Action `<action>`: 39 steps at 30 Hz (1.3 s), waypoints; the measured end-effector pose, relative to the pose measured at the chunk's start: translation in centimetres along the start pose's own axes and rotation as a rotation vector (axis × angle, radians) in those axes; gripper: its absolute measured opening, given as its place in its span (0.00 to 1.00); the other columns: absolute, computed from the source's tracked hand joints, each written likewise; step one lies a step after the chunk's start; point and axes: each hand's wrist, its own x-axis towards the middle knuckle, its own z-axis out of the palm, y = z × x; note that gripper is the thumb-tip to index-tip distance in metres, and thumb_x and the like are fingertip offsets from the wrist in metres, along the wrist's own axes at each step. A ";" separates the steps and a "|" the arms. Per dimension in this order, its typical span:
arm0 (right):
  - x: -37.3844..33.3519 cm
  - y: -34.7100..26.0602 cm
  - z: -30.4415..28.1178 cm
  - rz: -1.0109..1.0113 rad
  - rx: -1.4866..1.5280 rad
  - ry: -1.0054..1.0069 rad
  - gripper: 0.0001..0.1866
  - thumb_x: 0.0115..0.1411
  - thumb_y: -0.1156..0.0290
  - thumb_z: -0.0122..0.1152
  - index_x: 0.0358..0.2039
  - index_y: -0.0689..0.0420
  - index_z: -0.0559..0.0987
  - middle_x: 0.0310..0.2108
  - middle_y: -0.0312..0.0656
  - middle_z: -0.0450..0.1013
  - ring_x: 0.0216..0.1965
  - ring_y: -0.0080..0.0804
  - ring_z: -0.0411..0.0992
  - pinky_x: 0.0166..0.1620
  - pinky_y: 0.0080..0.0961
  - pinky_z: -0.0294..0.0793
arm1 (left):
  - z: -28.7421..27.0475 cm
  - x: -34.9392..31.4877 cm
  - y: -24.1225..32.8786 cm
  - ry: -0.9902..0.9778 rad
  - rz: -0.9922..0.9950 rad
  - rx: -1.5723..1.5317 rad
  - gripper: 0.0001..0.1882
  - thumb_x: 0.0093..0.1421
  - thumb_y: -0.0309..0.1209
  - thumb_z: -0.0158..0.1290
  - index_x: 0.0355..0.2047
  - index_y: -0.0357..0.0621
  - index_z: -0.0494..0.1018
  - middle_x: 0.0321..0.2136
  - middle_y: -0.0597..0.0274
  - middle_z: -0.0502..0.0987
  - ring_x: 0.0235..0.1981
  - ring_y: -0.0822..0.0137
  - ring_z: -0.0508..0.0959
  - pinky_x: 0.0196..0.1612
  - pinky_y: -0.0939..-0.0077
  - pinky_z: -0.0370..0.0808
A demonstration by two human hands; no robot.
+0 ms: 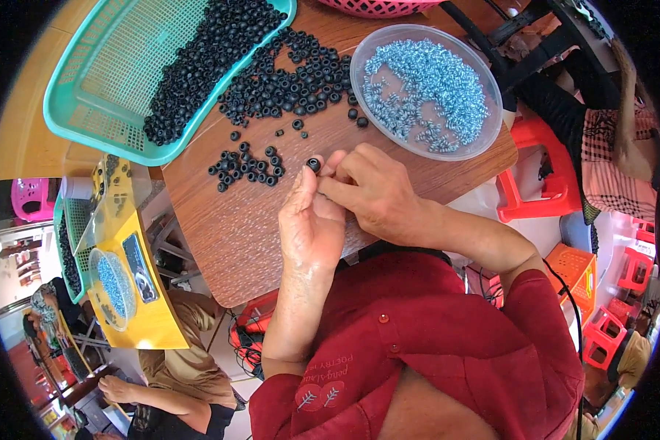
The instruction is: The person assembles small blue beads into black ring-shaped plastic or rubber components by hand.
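My left hand (312, 220) holds a small black ring-like piece (313, 164) between thumb and fingertips, its round opening facing up. Close against it, my right hand (378, 189) has its fingers curled and pinched together; what they grip, if anything, is hidden. Left of my hands lies a small cluster of like black pieces (247, 166) on the brown wooden table (235, 242). Beyond it spreads a larger heap of loose black pieces (286, 88). A round clear plastic dish (491, 143) at the far right holds many tiny light-blue, coil-like pieces (436, 81).
A turquoise mesh basket (88, 81) of black pieces stands at the far left. A pink basket (381, 7) touches the far edge. Left, another person works near a yellow table (154, 323) with a phone (139, 268). Red stools (539, 176) and a seated person are on the right.
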 end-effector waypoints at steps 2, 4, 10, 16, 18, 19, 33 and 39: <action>0.3 0.0 0.2 -0.083 -0.075 0.053 0.08 0.43 0.74 0.55 0.28 0.59 0.73 0.27 0.41 0.63 0.30 0.39 0.64 0.33 0.32 0.67 | 0.1 -0.1 -0.1 0.029 0.009 0.001 0.11 0.63 0.33 0.48 0.42 0.39 0.71 0.47 0.48 0.72 0.51 0.59 0.69 0.59 0.64 0.61; 0.2 0.1 0.3 -0.088 -0.083 0.055 0.09 0.43 0.74 0.55 0.28 0.59 0.73 0.27 0.41 0.63 0.30 0.39 0.64 0.33 0.32 0.67 | 0.3 -0.2 -0.1 0.057 0.017 0.000 0.11 0.64 0.32 0.48 0.42 0.39 0.71 0.48 0.49 0.72 0.52 0.60 0.69 0.59 0.65 0.61; 0.1 0.2 0.4 -0.018 0.065 0.180 0.09 0.43 0.76 0.60 0.28 0.59 0.74 0.27 0.42 0.67 0.28 0.39 0.66 0.30 0.31 0.67 | 0.5 -0.5 0.1 -0.004 0.025 0.047 0.11 0.64 0.32 0.48 0.44 0.42 0.70 0.47 0.52 0.72 0.49 0.64 0.70 0.54 0.71 0.64; -0.2 -0.3 0.0 0.116 0.185 0.268 0.11 0.43 0.79 0.65 0.30 0.59 0.77 0.25 0.40 0.70 0.25 0.37 0.67 0.27 0.29 0.66 | 0.0 -0.7 -0.6 0.050 0.031 0.156 0.08 0.65 0.30 0.47 0.42 0.43 0.68 0.39 0.62 0.73 0.39 0.72 0.72 0.44 0.76 0.67; -0.3 -0.5 0.0 0.125 0.168 0.270 0.12 0.43 0.79 0.65 0.31 0.59 0.78 0.25 0.40 0.70 0.25 0.37 0.67 0.27 0.29 0.66 | 0.1 -0.7 -0.8 0.064 0.051 0.179 0.07 0.65 0.29 0.47 0.43 0.43 0.67 0.36 0.65 0.72 0.36 0.73 0.72 0.42 0.78 0.69; -0.5 -0.5 0.0 0.116 0.136 0.272 0.12 0.43 0.79 0.65 0.31 0.59 0.78 0.25 0.39 0.70 0.24 0.36 0.67 0.27 0.28 0.66 | 0.2 -0.7 -0.9 0.063 0.050 0.179 0.07 0.65 0.29 0.47 0.43 0.43 0.67 0.36 0.65 0.72 0.36 0.73 0.72 0.42 0.78 0.69; -0.5 -1.1 0.2 -0.068 -0.069 0.256 0.16 0.39 0.75 0.59 0.33 0.61 0.76 0.27 0.39 0.66 0.26 0.34 0.64 0.28 0.27 0.67 | -0.1 -1.0 -0.8 0.073 0.132 0.202 0.06 0.63 0.23 0.48 0.41 0.38 0.68 0.35 0.63 0.73 0.36 0.74 0.74 0.43 0.82 0.72; -0.5 -0.6 0.2 -0.048 -0.017 0.342 0.15 0.40 0.80 0.62 0.33 0.62 0.78 0.26 0.40 0.69 0.22 0.34 0.66 0.23 0.26 0.65 | 0.4 -1.1 -1.0 0.064 0.118 0.180 0.07 0.63 0.25 0.49 0.40 0.39 0.69 0.36 0.61 0.74 0.36 0.73 0.73 0.43 0.79 0.72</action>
